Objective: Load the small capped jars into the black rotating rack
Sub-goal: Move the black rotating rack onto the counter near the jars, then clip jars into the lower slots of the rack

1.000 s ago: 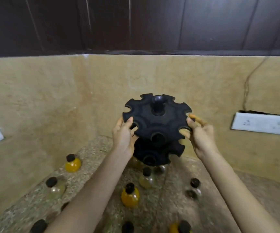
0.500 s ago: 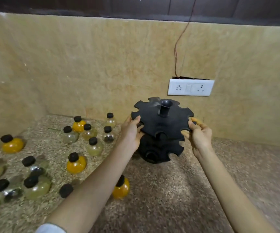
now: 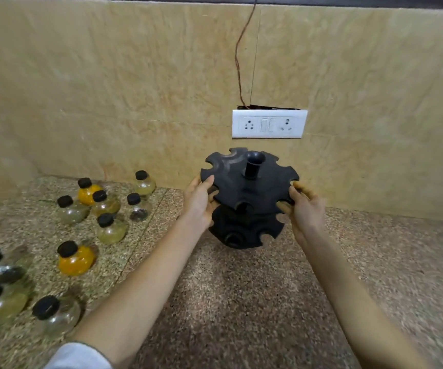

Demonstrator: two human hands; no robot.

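The black rotating rack (image 3: 249, 193) has two notched discs on a central post and no jars in it. My left hand (image 3: 197, 202) grips its upper disc on the left edge and my right hand (image 3: 304, 209) grips it on the right edge. The rack tilts a little toward me, with its base at or just above the granite counter (image 3: 241, 302). Several small round jars with black caps stand on the counter to the left, among them an orange-filled jar (image 3: 75, 259), a pale jar (image 3: 111, 229) and a clear jar (image 3: 55, 314).
A beige tiled wall (image 3: 108, 89) rises behind the counter and turns a corner at far left. A white socket plate (image 3: 269, 124) with a thin wire running up from it sits on the wall just above the rack. The counter's right half is bare speckled stone.
The view has swung right and down, so the jars now lie to the left. Both hands have carried the rack to the right and lowered it toward the counter below the socket plate.
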